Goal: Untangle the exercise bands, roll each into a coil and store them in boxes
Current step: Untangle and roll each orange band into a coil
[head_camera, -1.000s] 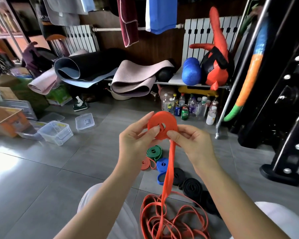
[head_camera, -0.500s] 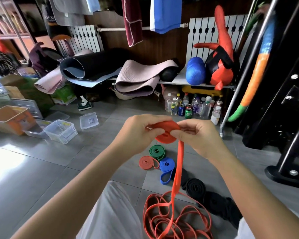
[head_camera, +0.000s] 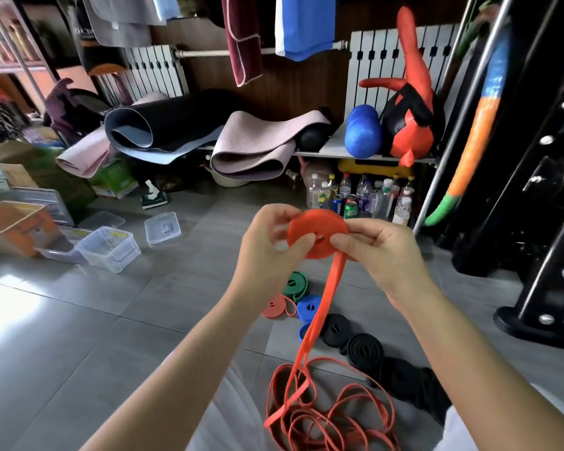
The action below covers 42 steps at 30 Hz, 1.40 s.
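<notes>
A partly rolled orange band coil [head_camera: 316, 231] is held up in front of me. My left hand [head_camera: 267, 252] pinches its left side and my right hand [head_camera: 381, 252] pinches its right side. The unrolled orange tail [head_camera: 319, 314] hangs down to a loose orange heap [head_camera: 326, 415] on the floor. Rolled coils lie below: green [head_camera: 295, 285], small orange-red [head_camera: 277, 307], blue [head_camera: 309, 308] and two black [head_camera: 335, 330] [head_camera: 365, 349]. Clear plastic boxes [head_camera: 109, 247] stand at the left.
An orange bin [head_camera: 10, 224] and a clear lid [head_camera: 162, 227] sit on the grey tile floor at left. Yoga mats [head_camera: 251, 148] lie on a low shelf behind. Bottles and cans [head_camera: 358, 198] stand under it. A black machine frame [head_camera: 541, 271] rises at right.
The coil has been turned in my hands, from tilted nearly edge-on to facing me again. My hands stay at chest height with the tail still hanging.
</notes>
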Each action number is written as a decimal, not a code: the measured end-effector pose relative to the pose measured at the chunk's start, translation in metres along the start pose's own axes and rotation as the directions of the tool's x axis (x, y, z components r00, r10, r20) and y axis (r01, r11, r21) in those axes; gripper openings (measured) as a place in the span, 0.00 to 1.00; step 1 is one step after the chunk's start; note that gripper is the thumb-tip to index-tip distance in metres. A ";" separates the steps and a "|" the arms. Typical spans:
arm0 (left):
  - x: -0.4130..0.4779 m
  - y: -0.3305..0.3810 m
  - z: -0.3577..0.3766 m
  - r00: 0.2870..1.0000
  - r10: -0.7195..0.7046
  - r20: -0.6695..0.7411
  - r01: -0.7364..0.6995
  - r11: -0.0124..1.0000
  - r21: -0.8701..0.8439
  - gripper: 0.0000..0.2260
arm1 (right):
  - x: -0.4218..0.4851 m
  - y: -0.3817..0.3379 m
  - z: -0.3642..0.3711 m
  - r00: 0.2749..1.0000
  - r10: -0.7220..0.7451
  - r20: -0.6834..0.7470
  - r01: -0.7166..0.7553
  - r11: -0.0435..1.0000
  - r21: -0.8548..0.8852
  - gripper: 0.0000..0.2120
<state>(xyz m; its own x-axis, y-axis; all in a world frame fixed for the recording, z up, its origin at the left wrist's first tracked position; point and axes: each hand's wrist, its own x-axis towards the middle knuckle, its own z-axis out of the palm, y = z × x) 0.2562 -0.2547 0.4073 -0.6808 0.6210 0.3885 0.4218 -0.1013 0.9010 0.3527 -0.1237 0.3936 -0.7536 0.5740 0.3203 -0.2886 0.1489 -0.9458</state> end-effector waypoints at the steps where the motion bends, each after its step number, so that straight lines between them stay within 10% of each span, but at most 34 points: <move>1: 0.004 0.001 -0.006 0.986 0.145 0.076 -0.160 0.953 0.259 0.19 | 0.001 0.000 -0.001 0.999 -0.001 0.036 0.003 0.998 -0.058 0.11; 4: 0.018 0.007 -0.019 0.859 0.296 0.418 -0.499 0.670 0.550 0.22 | 0.006 -0.004 -0.001 0.995 -0.011 0.095 0.027 0.987 -0.159 0.15; 8: 0.030 0.017 -0.021 0.915 0.272 0.298 -0.387 0.798 0.461 0.20 | 0.020 -0.022 -0.001 0.990 -0.103 0.097 0.119 0.978 -0.173 0.13; 13: 0.046 0.042 -0.014 0.998 0.065 -0.022 -0.067 0.995 -0.075 0.21 | 0.040 -0.051 -0.004 0.989 -0.137 0.054 0.141 0.986 -0.085 0.10; 21: 0.044 0.046 0.009 0.971 -0.226 -0.071 0.142 0.795 -0.589 0.15 | 0.050 -0.047 0.002 0.999 -0.039 -0.035 0.042 0.995 0.089 0.10; 26: 0.050 0.035 -0.006 0.997 0.066 -0.050 -0.065 0.998 0.010 0.17 | 0.048 -0.047 -0.015 0.997 -0.032 0.065 0.044 0.983 -0.179 0.11; 29: 0.062 0.041 -0.020 0.899 0.284 0.334 -0.419 0.781 0.463 0.25 | 0.049 -0.054 -0.020 0.984 -0.026 0.179 0.091 0.926 -0.366 0.15; 32: 0.072 0.047 -0.022 0.827 0.257 0.500 -0.532 0.648 0.546 0.21 | 0.053 -0.059 -0.019 0.981 -0.043 0.190 0.118 0.907 -0.404 0.17; 38: 0.072 0.050 -0.022 0.969 0.177 0.170 -0.207 0.962 0.178 0.22 | 0.050 -0.063 -0.020 0.992 -0.086 0.088 0.102 0.976 -0.192 0.12; 42: 0.064 0.054 -0.013 0.999 0.032 0.004 -0.030 0.977 -0.210 0.20 | 0.045 -0.058 -0.014 0.999 -0.049 -0.001 0.049 0.999 -0.025 0.08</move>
<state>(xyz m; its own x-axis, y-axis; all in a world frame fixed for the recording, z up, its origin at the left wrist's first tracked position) 0.2275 -0.2301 0.4829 -0.6645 0.6208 0.4160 0.3069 -0.2809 0.9094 0.3442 -0.0949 0.4621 -0.7380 0.5670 0.3660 -0.3102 0.1967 -0.9301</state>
